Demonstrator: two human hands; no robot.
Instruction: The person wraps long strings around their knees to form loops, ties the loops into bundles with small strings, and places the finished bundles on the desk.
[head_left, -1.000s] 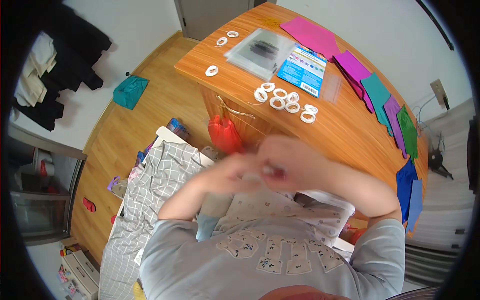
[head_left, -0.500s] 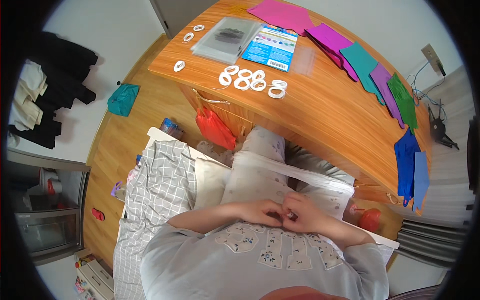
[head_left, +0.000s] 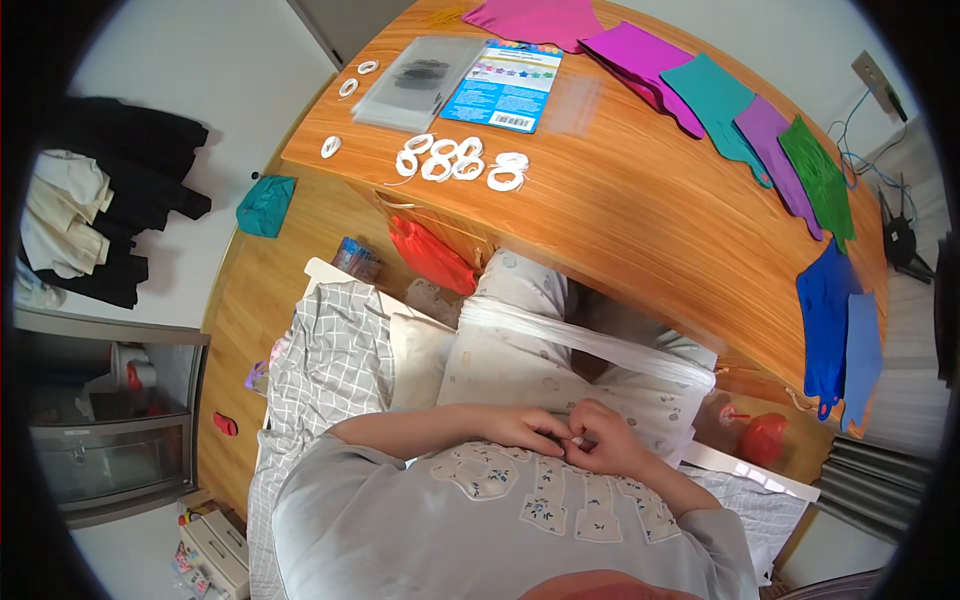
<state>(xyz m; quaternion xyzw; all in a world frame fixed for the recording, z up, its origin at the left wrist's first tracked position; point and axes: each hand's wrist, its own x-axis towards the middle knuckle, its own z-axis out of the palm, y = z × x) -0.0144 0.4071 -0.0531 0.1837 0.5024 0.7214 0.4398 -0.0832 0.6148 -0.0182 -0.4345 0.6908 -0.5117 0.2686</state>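
Note:
Close in front of my grey shirt, my left hand (head_left: 528, 428) and my right hand (head_left: 605, 437) meet with bent fingers. A small bit of white shows at the right hand's fingers; its kind is too small to tell. Whatever the left fingertips pinch is hidden. Around both my knees runs a stretched white band of strands (head_left: 590, 342), beyond the hands and apart from them. On the wooden table (head_left: 640, 200) ahead lie several small coils of white string (head_left: 438, 160), grouped near its front edge. Single coils, such as one white coil (head_left: 331, 147), lie farther left.
Clear plastic sleeves (head_left: 420, 80) and a blue printed card package (head_left: 505, 90) lie on the table. Coloured flat pieces, among them a green one (head_left: 815, 175) and a dark blue one (head_left: 826, 325), line its far and right edge. A red bag (head_left: 432, 255) hangs below.
The view has shifted, so the table and its things sit farther left. My hands stay together at my shirt; the right hand has turned a little and its fingers are bent more tightly.

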